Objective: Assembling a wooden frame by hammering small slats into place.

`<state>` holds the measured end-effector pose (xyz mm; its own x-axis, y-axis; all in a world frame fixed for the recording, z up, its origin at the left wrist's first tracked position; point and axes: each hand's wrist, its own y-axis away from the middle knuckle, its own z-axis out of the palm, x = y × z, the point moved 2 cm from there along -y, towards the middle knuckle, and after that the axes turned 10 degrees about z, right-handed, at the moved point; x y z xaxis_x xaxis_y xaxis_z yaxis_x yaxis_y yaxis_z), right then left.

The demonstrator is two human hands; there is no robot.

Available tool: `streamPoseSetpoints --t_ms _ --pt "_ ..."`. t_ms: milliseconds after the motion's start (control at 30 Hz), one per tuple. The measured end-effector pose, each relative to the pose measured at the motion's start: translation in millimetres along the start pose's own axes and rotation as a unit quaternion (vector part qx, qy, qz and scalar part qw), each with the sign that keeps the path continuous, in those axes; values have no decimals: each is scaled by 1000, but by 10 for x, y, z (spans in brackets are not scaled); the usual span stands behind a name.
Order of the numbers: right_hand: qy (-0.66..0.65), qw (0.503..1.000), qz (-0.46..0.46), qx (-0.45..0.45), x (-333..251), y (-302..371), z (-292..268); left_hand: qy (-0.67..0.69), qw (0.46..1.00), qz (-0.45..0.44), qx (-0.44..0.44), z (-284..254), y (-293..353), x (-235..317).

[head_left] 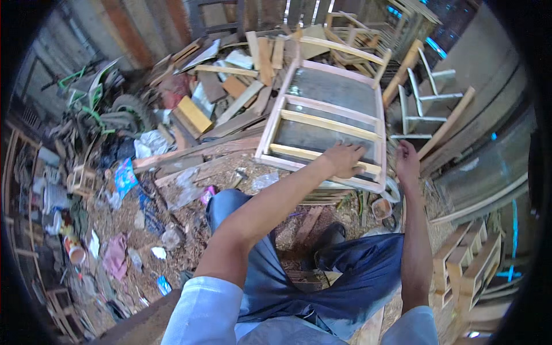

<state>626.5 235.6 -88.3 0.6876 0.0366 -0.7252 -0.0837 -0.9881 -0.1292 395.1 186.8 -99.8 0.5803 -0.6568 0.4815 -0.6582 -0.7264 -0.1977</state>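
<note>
A pale wooden frame with several crossbars lies in front of me on a dark grey board. My left hand rests on its near crossbars, palm down with the fingers stretched out. Just off the frame's right side, my right hand is raised with its fingers curled together. Whatever those fingers hold, if anything, is too small to make out. Below the frame's near edge, a stack of slats shows in part.
Scrap boards are heaped behind the frame to the left. A green and white motorbike stands at the far left. Small wooden racks sit at my right. A hammer and litter lie on the shavings-strewn ground.
</note>
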Motion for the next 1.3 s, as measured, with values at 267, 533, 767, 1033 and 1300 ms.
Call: streamPoseSetpoints --t_ms 267,533,767,1033,1300 --pt "-132 985 -102 47 -1130 279 728 -48 990 -107 76 -998 504 -110" --pt "-240 952 -118 -147 -2334 716 1655 -69 920 -319 216 -1510 2171 -387" --pt "-191 902 -146 -360 -2582 1450 2447 -75 903 -416 80 -1381 3257 -718" --pt "-152 712 296 -619 -1433 1940 3941 -1 890 -456 10 103 4157 -1665" --pt "-61 768 322 -550 -299 2461 5591 -174 908 -376 59 1944 4489 -2270"
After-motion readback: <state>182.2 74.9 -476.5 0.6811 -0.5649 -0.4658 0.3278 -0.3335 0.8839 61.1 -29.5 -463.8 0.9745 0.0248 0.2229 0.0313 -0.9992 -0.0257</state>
